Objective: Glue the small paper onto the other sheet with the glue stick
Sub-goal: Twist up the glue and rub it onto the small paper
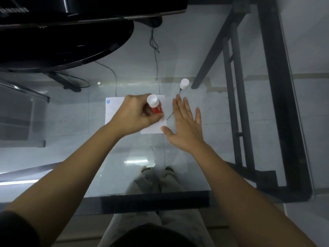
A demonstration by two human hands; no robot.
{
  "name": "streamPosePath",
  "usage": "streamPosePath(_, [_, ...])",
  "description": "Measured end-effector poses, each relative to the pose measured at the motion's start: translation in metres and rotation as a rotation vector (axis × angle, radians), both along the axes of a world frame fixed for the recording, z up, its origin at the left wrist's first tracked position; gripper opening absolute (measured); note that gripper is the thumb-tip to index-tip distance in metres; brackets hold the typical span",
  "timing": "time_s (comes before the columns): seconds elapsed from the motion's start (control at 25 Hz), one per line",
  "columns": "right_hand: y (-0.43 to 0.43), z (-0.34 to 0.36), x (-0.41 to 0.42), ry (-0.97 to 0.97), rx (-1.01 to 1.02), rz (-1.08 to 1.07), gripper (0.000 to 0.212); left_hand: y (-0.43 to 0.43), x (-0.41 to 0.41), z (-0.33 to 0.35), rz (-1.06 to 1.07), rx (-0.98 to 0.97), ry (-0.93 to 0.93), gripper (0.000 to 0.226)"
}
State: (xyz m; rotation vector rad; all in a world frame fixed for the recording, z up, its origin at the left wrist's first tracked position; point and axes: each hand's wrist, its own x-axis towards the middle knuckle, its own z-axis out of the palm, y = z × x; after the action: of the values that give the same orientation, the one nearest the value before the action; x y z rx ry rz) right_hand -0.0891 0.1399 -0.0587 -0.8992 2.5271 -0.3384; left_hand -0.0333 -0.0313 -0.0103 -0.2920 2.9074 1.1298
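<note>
My left hand (137, 117) grips a red and white glue stick (155, 105), held tilted with its lower end down on the paper. A white sheet (114, 109) with a small blue mark lies on the glass table, partly under that hand. A smaller white paper (154, 129) shows at the sheet's near right corner. My right hand (185, 125) is flat with fingers spread, just right of the papers, its thumb touching the small paper's edge. The glue stick's white cap (184, 83) stands apart, farther back on the right.
The glass table (124, 154) has a dark front edge (154, 202). A black monitor stand (71, 45) sits at the back left, and thin cables (156, 59) run toward the papers. Black frame bars (235, 86) show through the glass on the right.
</note>
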Motion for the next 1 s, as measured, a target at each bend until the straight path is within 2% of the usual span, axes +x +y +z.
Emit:
streamPosePath(0.2, [0.0, -0.002, 0.0, 0.005, 0.003, 0.0, 0.086, -0.002, -0.006, -0.004, -0.025, -0.028, -0.015, 0.029])
streamPosePath(0.36, [0.0, -0.004, 0.0, 0.006, -0.006, -0.004, 0.086, -0.016, -0.033, -0.001, 0.076, -0.092, 0.037, 0.028])
streamPosePath(0.6, [0.0, -0.005, 0.0, 0.015, 0.001, -0.004, 0.087, 0.004, 0.025, -0.004, 0.039, 0.027, 0.028, 0.023])
streamPosePath(0.76, [-0.001, -0.004, 0.001, 0.012, -0.004, -0.006, 0.087, -0.002, 0.019, -0.007, 0.015, -0.009, 0.009, 0.025])
streamPosePath(0.88, [0.0, -0.005, 0.0, 0.016, -0.018, -0.003, 0.087, -0.02, -0.012, -0.004, 0.104, -0.068, 0.053, 0.023])
streamPosePath(1.0, [0.0, -0.009, -0.001, 0.023, -0.035, -0.014, 0.087, -0.028, -0.019, -0.002, 0.205, -0.033, 0.066, 0.021])
